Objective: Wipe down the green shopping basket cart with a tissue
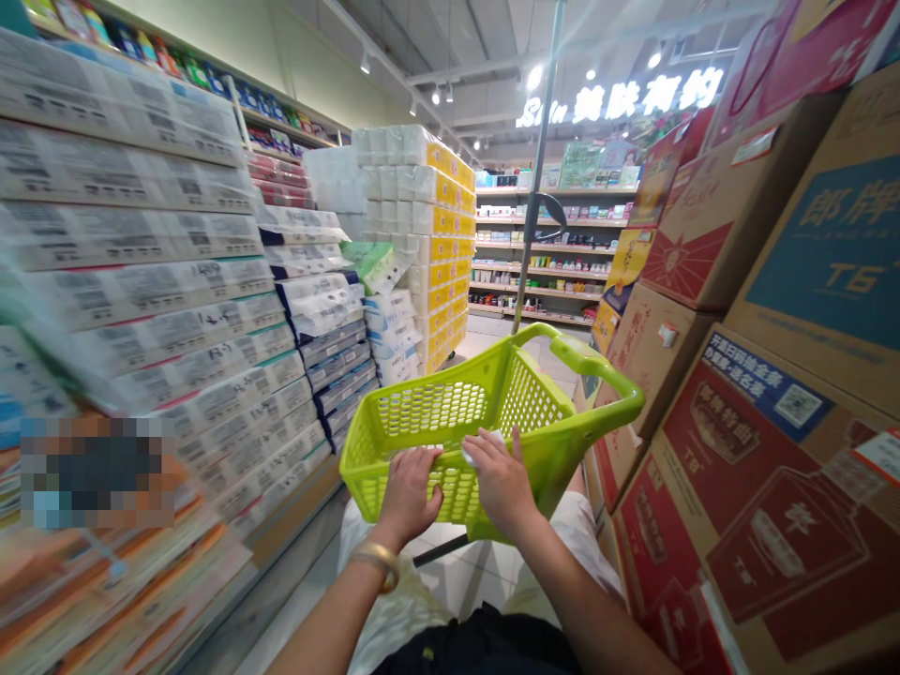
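Note:
A lime-green shopping basket point(428, 405) with perforated walls stands right in front of me, between my knees, its thick curved handle point(597, 370) at the right end. Its inside looks bare where it shows. My left hand point(409, 489) grips the near rim, fingers bent over the edge and thumb on the outer side. Further right on that same rim lies my right hand point(498, 476), pressing a small white tissue point(472, 457) against the plastic. Most of the tissue is hidden under the fingers.
Wrapped paper packs point(155, 225) are stacked high at left, with a yellow-and-white stack point(446, 234) beyond. Large cartons point(773, 487) crowd the right side. A metal pole point(538, 169) rises behind the basket. Stocked shelves point(548, 246) line the back.

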Tool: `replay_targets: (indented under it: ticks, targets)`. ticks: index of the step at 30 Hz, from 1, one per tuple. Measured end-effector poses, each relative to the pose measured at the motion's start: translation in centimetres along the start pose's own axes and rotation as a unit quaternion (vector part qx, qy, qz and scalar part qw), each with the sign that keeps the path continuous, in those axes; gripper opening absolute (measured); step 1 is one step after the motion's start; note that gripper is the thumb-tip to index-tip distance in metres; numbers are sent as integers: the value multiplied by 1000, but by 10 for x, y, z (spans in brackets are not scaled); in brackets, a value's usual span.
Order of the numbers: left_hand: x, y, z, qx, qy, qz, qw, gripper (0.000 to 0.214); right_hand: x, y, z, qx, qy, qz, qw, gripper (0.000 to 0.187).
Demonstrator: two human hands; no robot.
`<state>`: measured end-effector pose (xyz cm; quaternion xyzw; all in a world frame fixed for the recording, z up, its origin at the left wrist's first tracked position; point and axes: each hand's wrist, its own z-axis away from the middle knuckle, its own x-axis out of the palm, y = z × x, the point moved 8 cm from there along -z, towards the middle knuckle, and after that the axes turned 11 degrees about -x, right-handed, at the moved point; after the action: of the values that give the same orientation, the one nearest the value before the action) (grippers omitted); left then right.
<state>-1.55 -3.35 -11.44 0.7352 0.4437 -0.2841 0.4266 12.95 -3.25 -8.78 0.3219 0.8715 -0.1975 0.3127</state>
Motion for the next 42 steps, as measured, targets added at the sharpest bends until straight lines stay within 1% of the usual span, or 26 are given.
replay_targets:
  ticks: [4, 6, 8, 11, 13, 15, 18, 20, 22, 26, 28, 30, 33, 35, 37, 39, 41, 42]
  targets:
    - [0, 1, 0, 1, 10, -1, 1000, 45, -32, 33, 7, 73, 43, 57, 995, 43]
    - [0, 2, -1, -4, 13, -3, 1000, 44, -38, 40, 9, 92, 56, 73, 991, 42]
    - [0, 2, -1, -9, 10, -5, 1000, 43, -29, 32, 7, 68, 48, 63, 995, 41]
    - [1, 2, -1, -7, 1, -4, 1000, 43, -10, 10, 3, 9, 30, 33, 999, 42]
    - [1, 1, -1, -2, -3, -1, 1000, 43, -10, 8, 3, 4, 32, 32, 999, 43]
    - [1, 0, -1, -1, -2, 2, 1000, 43, -22, 20, 4, 22, 40, 50, 998, 43]
    - [2, -2, -2, -2, 3, 8, 1000, 43, -53, 51, 9, 55, 61, 90, 993, 42]
    - [3, -1, -3, -4, 1, 11, 1000, 42, -72, 67, 12, 75, 92, 115, 986, 40]
    - [4, -2, -4, -7, -1, 12, 1000, 42, -77, 71, 13, 80, 105, 122, 984, 39]
    - [4, -6, -9, -6, -8, 17, 1000, 43, -59, 54, 8, 44, 59, 90, 993, 41]
    - [4, -10, -13, -5, -16, 18, 1000, 42, -60, 54, 6, 43, 55, 91, 993, 41]
    - [4, -16, -20, -11, -24, 17, 1000, 39, -74, 66, 6, 57, 79, 111, 989, 39]
    - [4, -25, -32, -27, -39, 7, 999, 35, -103, 91, 6, 77, 129, 149, 977, 35]
    - [4, -31, -38, -36, -52, -9, 998, 33, -114, 101, 5, 81, 146, 162, 973, 34]
    - [4, -33, -42, -46, -55, -38, 997, 31, -115, 102, 2, 78, 142, 162, 973, 31]
    - [1, -31, -43, -64, -33, -75, 995, 31, -107, 94, -3, 73, 122, 154, 978, 30]
    - [-3, -20, -45, -81, 4, -98, 992, 38, -96, 83, -8, 68, 97, 144, 982, 29]
    - [-2, -8, -46, -73, 12, -91, 993, 44, -91, 78, -10, 67, 85, 139, 984, 29]
